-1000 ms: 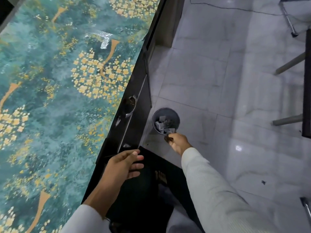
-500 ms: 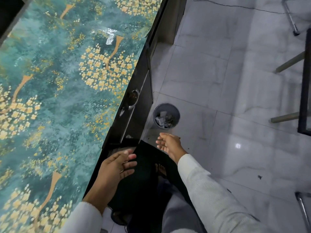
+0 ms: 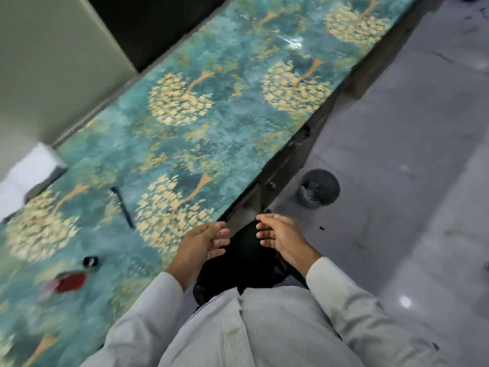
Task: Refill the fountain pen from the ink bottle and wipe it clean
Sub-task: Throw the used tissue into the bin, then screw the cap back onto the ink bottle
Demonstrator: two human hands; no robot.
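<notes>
Fountain pen point(image 3: 122, 207) lies on the table point(image 3: 211, 123), apart from both empty hands

Teal tabletop point(image 3: 211, 144) with gold trees — grey marble floor point(image 3: 412, 144), glossy.

No text, label, brand or number can be read anywhere; the view is blurred and nothing shows legible writing.
</notes>
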